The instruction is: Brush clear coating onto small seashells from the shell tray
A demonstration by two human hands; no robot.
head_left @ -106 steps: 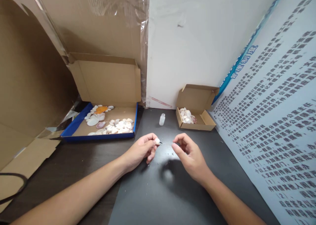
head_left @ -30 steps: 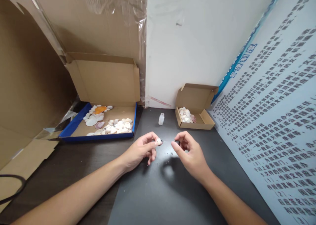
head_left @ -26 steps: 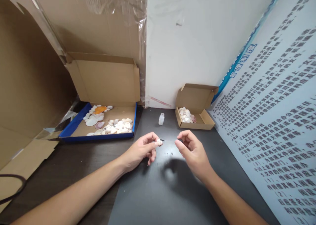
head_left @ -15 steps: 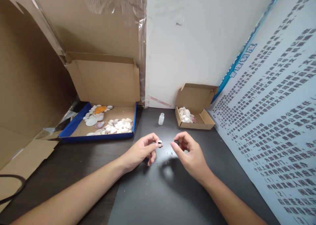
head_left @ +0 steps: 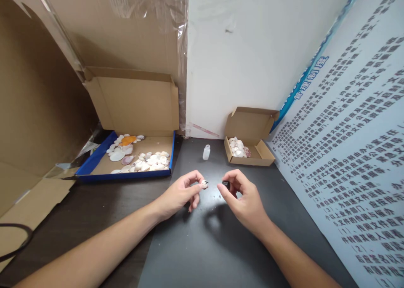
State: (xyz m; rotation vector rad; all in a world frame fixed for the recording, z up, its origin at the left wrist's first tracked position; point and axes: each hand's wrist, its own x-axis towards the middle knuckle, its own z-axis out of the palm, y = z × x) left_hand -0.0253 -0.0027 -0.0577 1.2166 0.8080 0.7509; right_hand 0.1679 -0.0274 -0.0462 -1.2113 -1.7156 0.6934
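Note:
My left hand [head_left: 179,192] pinches a small white shell [head_left: 204,183] between thumb and forefinger, just above the dark table [head_left: 202,246]. My right hand [head_left: 243,195] holds a small black brush cap [head_left: 226,182] in its fingertips; the thin brush tip points left at the shell. The two hands are a few centimetres apart. A small clear bottle [head_left: 206,152] stands open on the table behind them.
A blue-edged cardboard tray [head_left: 94,164] with several shells lies at the back left, lid raised. A small cardboard box [head_left: 260,151] with several shells sits at the back right. A printed poster [head_left: 347,153] leans along the right; cardboard sheets [head_left: 34,111] stand at the left.
My right hand drew back a little to the right, then came in again toward the shell. My left hand has stayed almost still with the shell.

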